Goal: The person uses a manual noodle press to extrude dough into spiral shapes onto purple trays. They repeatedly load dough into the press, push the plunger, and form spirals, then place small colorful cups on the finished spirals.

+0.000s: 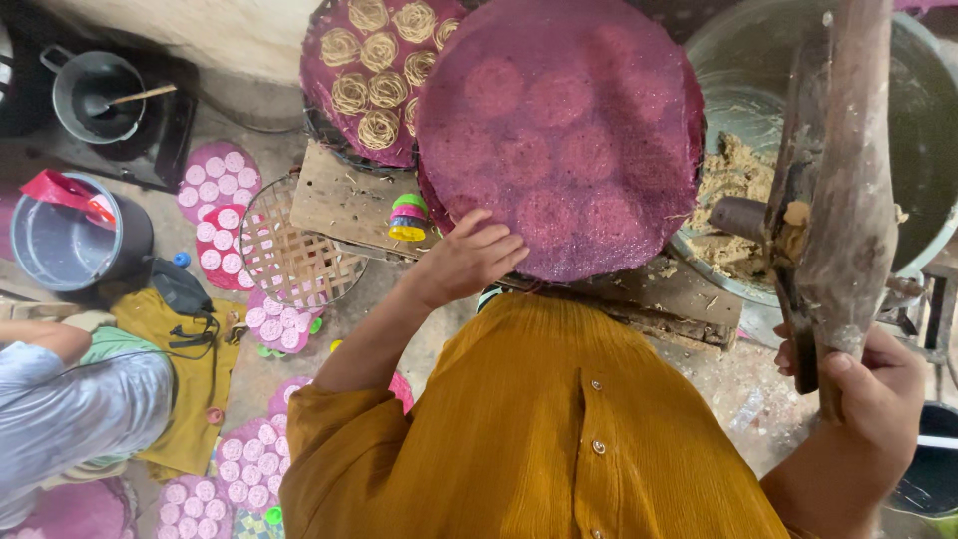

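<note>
My left hand (469, 258) grips the near edge of a round purple mesh mat (559, 130), fingers on top of the rim. The mat lies flat over a wooden stand and bears faint round marks. Behind it, a second purple mat (339, 90) carries several coils of pale noodle strands. My right hand (878, 389) is closed around the lower end of a thick wooden press lever (848, 150), which rises toward the top right. Pale dough sticks to the lever's metal parts. My mustard-yellow garment fills the lower middle.
A large metal basin (928, 130) with crumbly dough (733, 170) stands at right. At left are a wooden board (344, 200), a woven basket (289, 255), pink moulded trays (218, 175), a grey bucket (65, 240) and a pot (95, 95). Another person (80, 399) sits at lower left.
</note>
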